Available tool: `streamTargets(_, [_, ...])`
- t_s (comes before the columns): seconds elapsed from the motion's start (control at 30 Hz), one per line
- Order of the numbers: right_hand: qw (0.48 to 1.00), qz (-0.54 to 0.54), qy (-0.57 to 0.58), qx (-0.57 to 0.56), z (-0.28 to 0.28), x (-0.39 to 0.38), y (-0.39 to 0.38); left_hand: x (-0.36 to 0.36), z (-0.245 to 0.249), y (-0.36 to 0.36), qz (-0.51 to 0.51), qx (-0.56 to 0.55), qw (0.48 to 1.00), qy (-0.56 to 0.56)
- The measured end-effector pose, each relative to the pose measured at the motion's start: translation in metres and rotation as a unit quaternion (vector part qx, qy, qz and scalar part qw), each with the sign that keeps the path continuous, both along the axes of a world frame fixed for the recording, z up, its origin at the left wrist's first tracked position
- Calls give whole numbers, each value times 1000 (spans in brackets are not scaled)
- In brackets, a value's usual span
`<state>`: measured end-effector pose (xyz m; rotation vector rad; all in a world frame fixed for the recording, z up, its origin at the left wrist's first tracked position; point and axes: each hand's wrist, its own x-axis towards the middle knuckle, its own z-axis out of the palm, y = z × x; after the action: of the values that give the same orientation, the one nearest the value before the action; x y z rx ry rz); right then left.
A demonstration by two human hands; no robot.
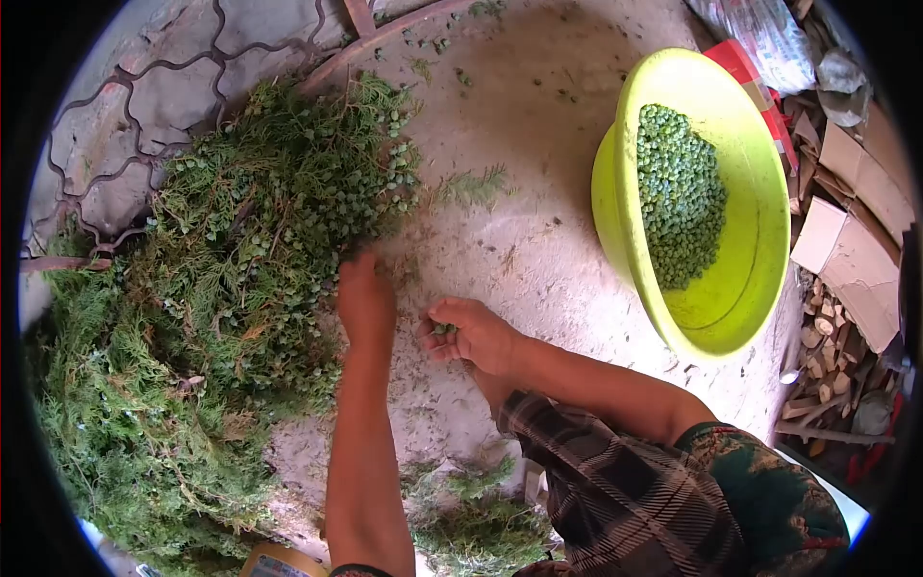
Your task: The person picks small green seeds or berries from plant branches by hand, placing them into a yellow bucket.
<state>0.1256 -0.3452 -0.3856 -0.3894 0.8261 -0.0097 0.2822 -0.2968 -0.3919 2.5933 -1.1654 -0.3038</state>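
Observation:
My left hand (365, 293) reaches to the right edge of a big heap of cut conifer branches (250, 202) carrying small green seed cones. Its fingers look drawn together against the sprigs, slightly blurred, and whatever they grip is hidden. Beside it, above the bare concrete, my right hand (476, 335) is turned palm up with curled fingers. A few green seed cones (442, 329) show inside that palm. To the right, a tilted lime-yellow basin (711, 303) holds a mass of loose green seed cones (681, 197).
A curly metal grille (130, 87) lies behind the heap at upper left. Cut wood (827, 356) and cardboard (851, 260) are piled beyond the basin. More green sprigs (481, 519) lie near my legs, and a tape roll (281, 561) sits at the bottom edge.

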Motion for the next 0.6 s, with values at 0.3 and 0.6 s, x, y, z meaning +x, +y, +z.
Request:
streamTargets(0.3, [982, -112, -5, 154, 4, -2, -6, -35, 45, 57, 104, -158, 943, 272])
streamTargets(0.6, [988, -61, 14, 141, -6, -10, -6, 27, 2, 37, 222, 40, 974, -5])
